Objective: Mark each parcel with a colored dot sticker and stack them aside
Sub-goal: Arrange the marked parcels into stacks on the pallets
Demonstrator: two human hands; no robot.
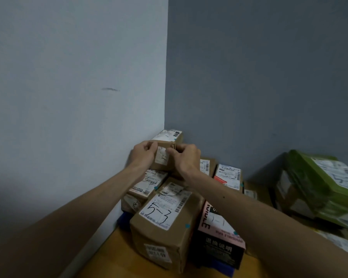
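Corner: a pale wall meets a grey wall.
Desk: orange-brown wood, carrying the parcels.
Green parcels: heaped at far right, white labels up.
Cardboard stack: piled into the corner against the pale wall.
Box "5-3": front of the stack, with 1 teal dot sticker on top.
Pink-and-black box: touching the "5-3" box's right side.
Small parcel: raised above the stack, label towards the camera.
Left hand: grip curled round the parcel's left edge.
Right hand: grip pinching its right edge.
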